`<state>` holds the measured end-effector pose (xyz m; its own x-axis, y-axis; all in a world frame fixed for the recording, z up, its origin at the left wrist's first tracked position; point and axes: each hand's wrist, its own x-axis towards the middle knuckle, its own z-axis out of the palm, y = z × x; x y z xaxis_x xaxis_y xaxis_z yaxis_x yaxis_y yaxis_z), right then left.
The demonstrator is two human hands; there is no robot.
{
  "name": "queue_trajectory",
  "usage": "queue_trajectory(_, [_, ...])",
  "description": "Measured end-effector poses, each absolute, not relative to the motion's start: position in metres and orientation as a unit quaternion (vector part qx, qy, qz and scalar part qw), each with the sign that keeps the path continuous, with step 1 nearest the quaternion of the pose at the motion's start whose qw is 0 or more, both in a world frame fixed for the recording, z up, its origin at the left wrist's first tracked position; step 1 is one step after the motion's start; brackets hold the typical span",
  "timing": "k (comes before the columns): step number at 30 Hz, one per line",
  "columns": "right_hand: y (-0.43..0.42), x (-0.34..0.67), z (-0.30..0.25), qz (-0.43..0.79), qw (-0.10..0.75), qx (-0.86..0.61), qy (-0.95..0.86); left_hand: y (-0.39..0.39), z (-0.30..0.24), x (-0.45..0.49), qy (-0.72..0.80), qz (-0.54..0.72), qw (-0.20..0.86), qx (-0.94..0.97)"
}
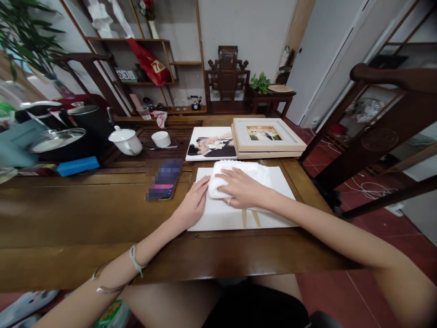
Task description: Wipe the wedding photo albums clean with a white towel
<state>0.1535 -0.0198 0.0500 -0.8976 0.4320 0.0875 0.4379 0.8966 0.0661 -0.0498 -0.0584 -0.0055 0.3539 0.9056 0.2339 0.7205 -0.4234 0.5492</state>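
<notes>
A white panel [218, 221], perhaps the back of a photo print, lies flat near the table's front edge, with two tan strips on its lower part. My right hand [241, 187] is curved over a folded white towel [254, 169] and presses it onto the panel. A ring shows on one finger. Along the panel's left edge rests my left hand [195, 202], fingers stretched out, their tips beside the towel. Just behind the panel lie a photo print [213, 143] and, to its right, a light wooden picture frame [269, 135] stacked on another.
A phone [164, 179] lies left of my left hand. Farther back stand a lidded white cup [125, 140], a small white bowl [160, 139] and a glass-lidded pot [59, 141]. A blue box [78, 166] sits at the left. A dark wooden chair [385, 114] flanks the table's right side.
</notes>
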Motion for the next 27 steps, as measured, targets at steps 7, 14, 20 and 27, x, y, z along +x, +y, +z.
queue_trajectory(7, [-0.089, 0.157, 0.048, -0.034, 0.033, -0.150, -0.988, -0.058, -0.008, -0.052, 0.510, 0.263, 0.189, 0.797])
queue_trajectory(14, [-0.073, 0.160, 0.047, -0.016, 0.040, -0.150, -0.988, -0.058, -0.009, -0.053, 0.503, 0.265, 0.188, 0.801])
queue_trajectory(20, [-0.010, 0.160, 0.050, -0.037, 0.041, -0.211, -0.976, -0.058, -0.008, -0.051, 0.504, 0.262, 0.168, 0.805])
queue_trajectory(27, [-0.072, 0.156, 0.053, -0.057, 0.013, -0.191, -0.980, -0.059, -0.008, -0.050, 0.511, 0.263, 0.170, 0.801])
